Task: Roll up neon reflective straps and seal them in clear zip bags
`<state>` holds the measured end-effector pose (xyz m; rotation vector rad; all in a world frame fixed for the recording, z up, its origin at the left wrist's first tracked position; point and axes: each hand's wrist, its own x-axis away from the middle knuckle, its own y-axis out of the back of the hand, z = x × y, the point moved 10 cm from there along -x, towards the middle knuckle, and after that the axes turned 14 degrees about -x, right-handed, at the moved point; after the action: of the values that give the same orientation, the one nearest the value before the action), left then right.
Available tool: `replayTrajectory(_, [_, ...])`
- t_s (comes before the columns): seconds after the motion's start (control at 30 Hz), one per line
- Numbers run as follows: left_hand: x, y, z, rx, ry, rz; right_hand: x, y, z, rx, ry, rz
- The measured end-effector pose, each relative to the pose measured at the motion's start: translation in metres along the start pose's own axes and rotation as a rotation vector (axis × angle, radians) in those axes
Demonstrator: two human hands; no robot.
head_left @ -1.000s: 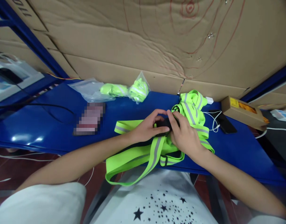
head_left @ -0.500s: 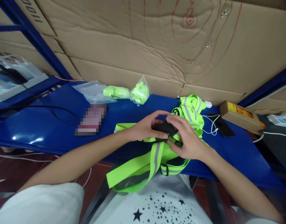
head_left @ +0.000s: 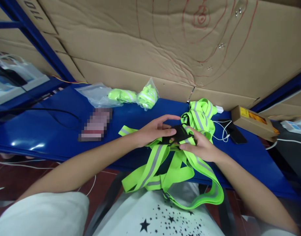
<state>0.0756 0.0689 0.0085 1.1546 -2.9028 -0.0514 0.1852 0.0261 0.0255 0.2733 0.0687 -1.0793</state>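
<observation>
Head view: left hand (head_left: 154, 131) and right hand (head_left: 203, 148) both pinch the black buckle (head_left: 180, 134) of the vest (head_left: 162, 165) over the table (head_left: 49, 131) edge, fingers closed from opposite sides, so its loops hang free below.

Blue table (head_left: 42, 131), cardboard wall (head_left: 145, 42), reddish floor (head_left: 8, 173)

Left hand (head_left: 152, 131) extends in from 8 o'clock, right hand (head_left: 204, 149) from 4 o'clock (palm tilted upward); fingertips meet at centre, both pinching, forearms bare.
</observation>
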Motion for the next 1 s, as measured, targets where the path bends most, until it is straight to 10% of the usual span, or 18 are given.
replayTrajectory(0.17, [0.004, 0.017, -0.021, -0.357, -0.240, -0.194, 0.000, 0.008, 0.002, -0.228, -0.042, -0.123])
replayTrajectory(0.37, [0.011, 0.002, -0.036, -0.663, -0.326, -0.161, 0.004, 0.038, -0.003, -0.463, -0.070, -0.383])
replayTrajectory(1.0, [-0.002, 0.026, -0.101, -0.104, -0.281, -0.195, -0.052, 0.033, 0.108, -0.062, 0.043, -0.217])
